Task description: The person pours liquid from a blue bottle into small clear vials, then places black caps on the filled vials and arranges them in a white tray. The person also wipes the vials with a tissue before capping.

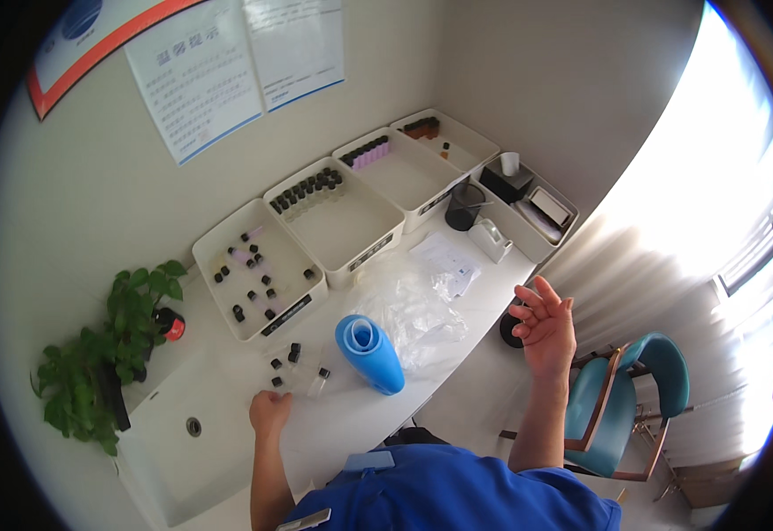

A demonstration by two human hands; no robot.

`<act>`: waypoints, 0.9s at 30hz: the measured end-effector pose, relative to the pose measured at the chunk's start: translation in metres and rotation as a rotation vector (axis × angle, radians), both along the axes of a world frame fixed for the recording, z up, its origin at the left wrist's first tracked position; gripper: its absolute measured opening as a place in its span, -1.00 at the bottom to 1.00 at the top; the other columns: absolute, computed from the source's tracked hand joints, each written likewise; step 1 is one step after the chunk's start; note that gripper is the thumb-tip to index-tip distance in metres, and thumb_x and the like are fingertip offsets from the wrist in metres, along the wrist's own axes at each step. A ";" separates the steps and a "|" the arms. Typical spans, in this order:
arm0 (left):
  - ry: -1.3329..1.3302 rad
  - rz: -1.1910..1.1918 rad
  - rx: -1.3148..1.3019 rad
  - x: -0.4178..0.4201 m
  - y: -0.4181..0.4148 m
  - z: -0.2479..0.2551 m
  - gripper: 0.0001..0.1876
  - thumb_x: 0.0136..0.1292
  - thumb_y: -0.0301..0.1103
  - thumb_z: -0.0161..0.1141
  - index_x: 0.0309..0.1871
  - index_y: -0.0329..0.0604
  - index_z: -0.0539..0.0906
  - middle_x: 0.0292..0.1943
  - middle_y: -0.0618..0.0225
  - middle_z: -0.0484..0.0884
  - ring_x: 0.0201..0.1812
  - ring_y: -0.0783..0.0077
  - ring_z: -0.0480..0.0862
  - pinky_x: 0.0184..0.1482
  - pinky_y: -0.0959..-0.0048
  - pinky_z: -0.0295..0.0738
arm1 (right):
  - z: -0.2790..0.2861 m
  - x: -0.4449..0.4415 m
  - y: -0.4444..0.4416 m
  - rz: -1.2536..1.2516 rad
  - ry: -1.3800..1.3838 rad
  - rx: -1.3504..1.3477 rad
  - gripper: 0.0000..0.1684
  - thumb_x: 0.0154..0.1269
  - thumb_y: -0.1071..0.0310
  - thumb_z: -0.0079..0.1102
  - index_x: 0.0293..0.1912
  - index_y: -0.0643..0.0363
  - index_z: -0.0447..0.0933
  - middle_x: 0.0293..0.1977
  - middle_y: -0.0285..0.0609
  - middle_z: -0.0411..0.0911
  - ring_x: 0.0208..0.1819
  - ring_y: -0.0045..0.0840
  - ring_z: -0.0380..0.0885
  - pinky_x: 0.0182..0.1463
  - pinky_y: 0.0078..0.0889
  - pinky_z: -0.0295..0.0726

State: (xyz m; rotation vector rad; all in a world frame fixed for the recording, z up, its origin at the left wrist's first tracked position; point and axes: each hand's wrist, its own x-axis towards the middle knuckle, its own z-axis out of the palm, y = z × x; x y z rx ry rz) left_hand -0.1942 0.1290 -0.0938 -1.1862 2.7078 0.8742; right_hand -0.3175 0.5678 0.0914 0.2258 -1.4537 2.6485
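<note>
My left hand (270,413) rests at the near edge of a group of small clear vials with black caps (295,356) on the white countertop; its fingers are curled, and whether they grip a vial cannot be told. My right hand (547,328) is raised past the counter's edge, palm up, fingers apart and empty. Between the hands stands a blue plastic bottle-like container (370,355) with an open round mouth. Behind it lies crumpled clear plastic film (407,302). A white bin (253,272) holds scattered black-capped vials, some purplish.
More white bins (336,219) line the wall, with rows of clear, purple and amber vials. A black mesh cup (464,207), a tape dispenser (490,240) and papers (446,262) stand or lie at right. A sink (187,464), a potted plant (87,372) and a teal chair (598,405) flank me.
</note>
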 end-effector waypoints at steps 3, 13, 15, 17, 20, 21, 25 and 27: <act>-0.018 -0.017 -0.018 -0.002 -0.003 0.002 -0.64 -0.05 -0.10 0.40 -0.39 -0.25 0.69 -0.39 0.09 0.72 -0.26 0.03 0.72 -0.17 0.19 0.59 | 0.000 0.001 0.004 -0.061 -0.012 0.040 -0.32 0.61 -0.09 -0.35 0.34 0.28 0.33 0.11 0.09 0.57 -0.05 -0.38 0.67 -0.22 -0.49 0.69; 0.056 0.099 0.054 0.013 -0.008 -0.009 -0.71 -0.11 -0.29 0.39 -0.39 -0.33 0.65 -0.46 0.14 0.69 -0.40 0.20 0.69 -0.27 0.28 0.57 | -0.003 -0.077 0.044 -0.387 0.000 0.309 -0.64 0.53 0.28 0.03 0.19 0.23 0.47 -0.07 -0.13 0.64 -0.26 -0.61 0.66 -0.40 -0.65 0.57; 0.118 0.198 0.147 0.014 -0.007 -0.014 -0.77 -0.07 -0.36 0.36 -0.37 -0.33 0.64 -0.47 0.20 0.68 -0.40 0.30 0.66 -0.28 0.34 0.56 | -0.001 -0.139 0.064 -0.479 0.118 0.522 -0.63 0.48 0.26 0.13 0.18 0.21 0.49 -0.10 -0.23 0.65 -0.24 -0.64 0.65 -0.37 -0.68 0.54; 0.159 0.293 0.257 0.024 -0.009 -0.007 -0.83 0.00 -0.45 0.32 -0.33 -0.32 0.63 -0.45 0.29 0.66 -0.37 0.41 0.64 -0.28 0.40 0.54 | -0.001 -0.219 0.080 -0.503 0.093 0.607 -0.58 0.42 0.21 0.21 0.14 0.24 0.51 -0.13 -0.20 0.66 -0.27 -0.55 0.65 -0.30 -0.57 0.59; 0.279 0.161 0.319 0.042 -0.005 0.018 -0.69 0.17 -0.31 0.37 -0.06 -0.27 0.67 -0.28 0.34 0.66 -0.27 0.49 0.56 -0.16 0.53 0.48 | -0.017 -0.335 0.088 -0.622 -0.023 1.166 -0.32 0.25 -0.10 0.28 0.13 0.27 0.53 -0.06 -0.03 0.64 -0.13 -0.23 0.66 -0.08 -0.26 0.63; 0.347 0.216 0.360 0.041 0.003 0.027 -0.73 0.18 -0.33 0.35 -0.10 -0.28 0.67 -0.31 0.36 0.64 -0.29 0.50 0.54 -0.17 0.53 0.47 | -0.027 -0.366 0.086 -0.648 -0.094 1.333 -0.24 0.22 -0.19 0.27 0.14 0.26 0.53 -0.04 0.01 0.63 -0.07 -0.19 0.65 -0.01 -0.20 0.62; 0.481 0.347 0.402 0.048 0.035 0.071 -0.82 0.21 -0.39 0.29 -0.20 -0.31 0.65 -0.39 0.41 0.57 -0.33 0.53 0.50 -0.21 0.51 0.44 | -0.074 -0.445 0.089 -0.620 -0.377 1.610 -0.13 0.10 -0.36 0.25 0.09 0.23 0.56 0.04 0.11 0.59 0.09 -0.04 0.58 0.12 -0.04 0.57; 0.487 0.374 0.369 0.041 0.046 0.083 -0.84 0.22 -0.41 0.26 -0.21 -0.31 0.64 -0.39 0.40 0.57 -0.34 0.52 0.49 -0.22 0.50 0.44 | -0.095 -0.469 0.101 -0.571 -0.446 1.632 -0.22 0.14 -0.31 0.24 0.03 0.22 0.59 0.05 0.10 0.58 0.09 -0.03 0.57 0.13 -0.04 0.57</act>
